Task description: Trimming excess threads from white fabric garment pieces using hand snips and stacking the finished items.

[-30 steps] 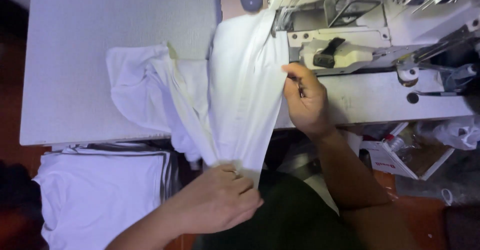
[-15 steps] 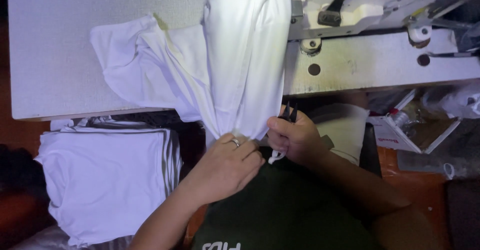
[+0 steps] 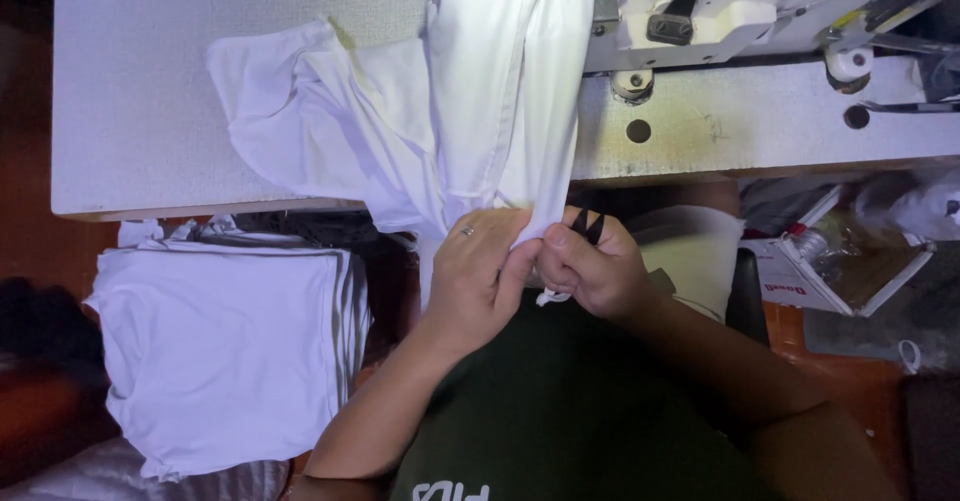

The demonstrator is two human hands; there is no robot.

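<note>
Pinching the lower edge of a white garment (image 3: 500,91), the left hand (image 3: 485,276) and right hand (image 3: 590,271) meet just below the table edge, fingers closed on the cloth; the right also holds small black snips (image 3: 588,225). From there the garment runs up over the grey sewing table (image 3: 200,81) beside the sewing machine (image 3: 720,11). A stack of folded white garments (image 3: 230,351) lies lower left.

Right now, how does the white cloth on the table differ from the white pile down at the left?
The cloth lies rumpled across the table and hangs over its edge; the pile is folded flat, below the table. Both hands, left and right, pinch the cloth; nothing touches the pile. Both are white fabric.
</note>
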